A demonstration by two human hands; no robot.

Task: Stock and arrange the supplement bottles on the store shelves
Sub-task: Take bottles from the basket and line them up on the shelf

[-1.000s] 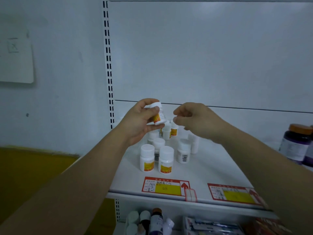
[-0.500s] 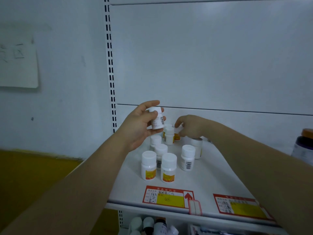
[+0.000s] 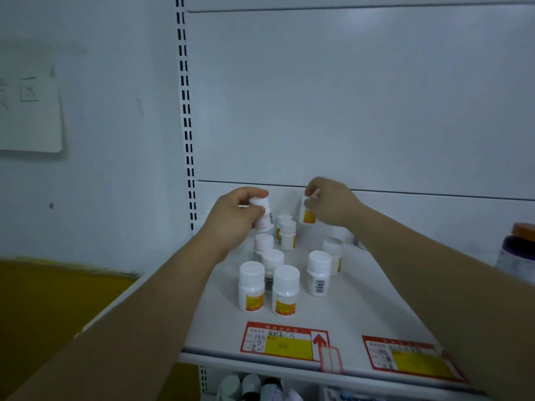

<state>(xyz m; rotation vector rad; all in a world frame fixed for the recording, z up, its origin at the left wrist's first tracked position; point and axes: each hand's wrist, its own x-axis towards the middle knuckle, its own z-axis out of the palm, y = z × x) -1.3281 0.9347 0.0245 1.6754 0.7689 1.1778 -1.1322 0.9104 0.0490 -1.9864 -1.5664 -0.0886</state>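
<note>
Each grip holds a white bottle: left hand [image 3: 235,215], right hand [image 3: 333,205], raised above the shelf [image 3: 362,299].

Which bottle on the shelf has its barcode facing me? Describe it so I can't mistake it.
Start at the white shelf with the red and yellow price tags along its front edge. In the cluster of small white-capped bottles, look right of the front pair: the barcode bottle stands slightly apart. Its neighbours show orange-yellow labels; this one shows a black barcode.

A shop: a white metal retail shelf [image 3: 362,308] hung on a slotted upright [image 3: 186,111] carries small white plastic bottles with yellow labels [image 3: 251,286], and red-and-yellow price tags [image 3: 285,342] line its front edge.
</note>
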